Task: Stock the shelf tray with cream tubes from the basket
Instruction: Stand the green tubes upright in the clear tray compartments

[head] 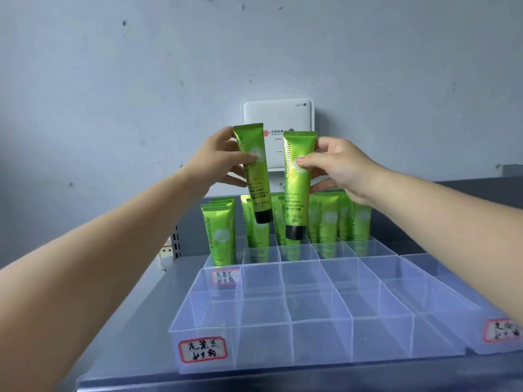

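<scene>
My left hand (219, 158) grips a green cream tube (254, 176) held upright, black cap down, above the back rows of the clear shelf tray (283, 301). My right hand (336, 165) pinches a second green tube (297, 193), also cap down, just to the right of the first. Both tubes hang above several green tubes (220, 236) that stand in the tray's rear compartments. The front compartments hold nothing. The basket is not in view.
A grey shelf (135, 321) carries the tray. A second clear tray (467, 292) with a red-bordered label sits at the right. A white router box (280, 117) hangs on the grey wall behind. A red-bordered label (202, 349) marks the tray's front.
</scene>
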The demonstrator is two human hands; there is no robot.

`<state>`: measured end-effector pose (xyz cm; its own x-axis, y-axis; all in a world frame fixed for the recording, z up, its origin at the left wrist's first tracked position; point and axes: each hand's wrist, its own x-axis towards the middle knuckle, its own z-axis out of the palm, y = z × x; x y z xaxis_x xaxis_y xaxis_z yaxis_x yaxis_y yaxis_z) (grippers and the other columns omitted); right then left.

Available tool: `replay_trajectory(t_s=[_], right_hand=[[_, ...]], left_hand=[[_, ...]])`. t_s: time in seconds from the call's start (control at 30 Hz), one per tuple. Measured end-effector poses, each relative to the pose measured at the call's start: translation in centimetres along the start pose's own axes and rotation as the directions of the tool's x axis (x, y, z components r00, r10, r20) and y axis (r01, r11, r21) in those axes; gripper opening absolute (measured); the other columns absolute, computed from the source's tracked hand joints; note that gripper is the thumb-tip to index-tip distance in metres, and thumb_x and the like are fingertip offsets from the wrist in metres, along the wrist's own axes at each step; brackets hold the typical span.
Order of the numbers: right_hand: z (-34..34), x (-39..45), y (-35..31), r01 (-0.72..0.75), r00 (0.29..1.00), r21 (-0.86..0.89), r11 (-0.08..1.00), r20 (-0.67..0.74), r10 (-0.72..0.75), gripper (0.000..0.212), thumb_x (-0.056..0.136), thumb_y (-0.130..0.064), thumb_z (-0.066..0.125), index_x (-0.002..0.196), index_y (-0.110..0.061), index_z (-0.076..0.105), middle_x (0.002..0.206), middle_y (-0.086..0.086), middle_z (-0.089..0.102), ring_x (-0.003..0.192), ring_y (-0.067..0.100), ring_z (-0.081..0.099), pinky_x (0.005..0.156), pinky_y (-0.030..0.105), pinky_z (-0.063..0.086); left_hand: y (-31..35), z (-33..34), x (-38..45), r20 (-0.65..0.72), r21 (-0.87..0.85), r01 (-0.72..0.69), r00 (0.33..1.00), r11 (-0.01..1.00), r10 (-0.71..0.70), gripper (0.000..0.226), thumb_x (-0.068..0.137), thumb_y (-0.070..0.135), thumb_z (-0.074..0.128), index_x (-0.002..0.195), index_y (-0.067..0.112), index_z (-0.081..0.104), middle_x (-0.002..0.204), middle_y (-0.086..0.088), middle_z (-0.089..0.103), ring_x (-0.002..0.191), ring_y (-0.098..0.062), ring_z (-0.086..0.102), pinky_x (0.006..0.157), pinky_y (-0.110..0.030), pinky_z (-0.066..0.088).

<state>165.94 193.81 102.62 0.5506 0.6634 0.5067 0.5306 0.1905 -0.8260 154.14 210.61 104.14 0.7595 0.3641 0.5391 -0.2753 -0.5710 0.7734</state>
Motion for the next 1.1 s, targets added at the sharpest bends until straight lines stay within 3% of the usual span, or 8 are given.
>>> replay_trajectory(t_s=[0.2,0.3,0.4,0.57,0.67,0.8,0.97,1.1], right_hand=[[2.5,1.7,1.5,-0.023,0.999,-0.047,0.999,0.028,0.025,0.01,0.087,-0.006,0.06,0.09,-0.016,0.058,0.097,0.014,0.062,0.071,0.02,0.064,0.063,0.035,0.059],[2.7,1.9,2.2,-0.036,0.998,-0.075,0.997,0.039,0.039,0.013,0.087,-0.005,0.06,0.097,-0.014,0.058,0.096,0.011,0.063,0.071,0.019,0.063,0.063,0.032,0.058],[2.6,1.9,2.7,-0.045,0.998,-0.073,0.996,0.044,0.048,0.017,0.087,-0.003,0.06,0.101,-0.013,0.058,0.086,0.004,0.064,0.067,0.015,0.063,0.06,0.029,0.058],[2.7,1.8,3.5,-0.068,0.995,-0.075,0.995,0.072,0.073,0.022,0.085,-0.003,0.063,0.105,-0.013,0.061,0.094,0.004,0.068,0.073,0.012,0.067,0.063,0.027,0.06],[3.1,1.7,3.9,-0.076,0.993,-0.101,0.992,0.077,0.084,0.022,0.084,-0.005,0.065,0.103,-0.015,0.062,0.096,0.002,0.069,0.08,0.013,0.067,0.067,0.027,0.059],[3.6,1.7,4.3,-0.067,0.995,-0.144,0.987,0.067,0.078,0.017,0.082,-0.007,0.069,0.093,-0.019,0.064,0.087,-0.004,0.069,0.076,0.007,0.067,0.068,0.024,0.057],[4.1,1.5,5.1,-0.098,0.992,-0.138,0.986,0.065,0.108,0.019,0.08,-0.005,0.07,0.098,-0.009,0.066,0.084,-0.001,0.071,0.07,0.005,0.067,0.067,0.023,0.057],[5.0,1.2,5.8,-0.153,0.98,-0.16,0.975,0.103,0.17,0.016,0.079,-0.003,0.071,0.093,-0.007,0.066,0.083,0.003,0.071,0.069,0.007,0.067,0.065,0.022,0.057]], left_hand=[[-2.1,-1.2,0.7,0.128,0.07,0.051,0.99,0.996,-0.059,0.017,0.085,0.001,0.064,0.091,0.015,0.057,0.072,0.003,0.066,0.06,-0.02,0.064,0.066,-0.037,0.059],[-3.2,-1.0,1.1,0.178,0.113,0.054,0.981,0.992,-0.073,0.023,0.082,0.002,0.067,0.101,0.012,0.058,0.079,-0.002,0.065,0.062,-0.015,0.064,0.064,-0.035,0.058],[-4.1,-0.9,1.4,0.181,0.151,0.082,0.978,0.985,-0.109,0.045,0.079,0.007,0.072,0.12,0.006,0.053,0.085,-0.007,0.063,0.07,-0.019,0.062,0.067,-0.037,0.058],[-4.8,-0.8,1.8,0.184,0.24,0.061,0.977,0.969,-0.107,0.045,0.077,0.01,0.075,0.117,-0.001,0.056,0.088,-0.012,0.067,0.069,-0.021,0.061,0.079,-0.04,0.055],[-5.1,-0.7,2.1,0.162,0.383,0.044,0.98,0.923,-0.114,0.052,0.074,0.017,0.078,0.119,0.003,0.056,0.081,-0.005,0.065,0.063,-0.011,0.058,0.069,-0.025,0.049],[-5.2,-0.6,2.2,0.191,0.528,0.02,0.971,0.849,-0.142,0.032,0.075,0.021,0.078,0.099,0.007,0.062,0.069,0.0,0.062,0.046,0.0,0.051,0.042,-0.009,0.035],[-5.5,-0.5,2.0,0.216,0.683,-0.026,0.962,0.73,-0.167,0.031,0.076,0.026,0.076,0.093,0.001,0.069,0.059,0.004,0.053,0.053,-0.009,0.043,0.051,-0.021,0.033],[-5.6,-0.4,1.9,0.24,0.752,-0.064,0.954,0.656,-0.182,0.027,0.078,0.026,0.074,0.099,0.01,0.07,0.066,0.009,0.053,0.058,-0.004,0.045,0.052,-0.017,0.034]])
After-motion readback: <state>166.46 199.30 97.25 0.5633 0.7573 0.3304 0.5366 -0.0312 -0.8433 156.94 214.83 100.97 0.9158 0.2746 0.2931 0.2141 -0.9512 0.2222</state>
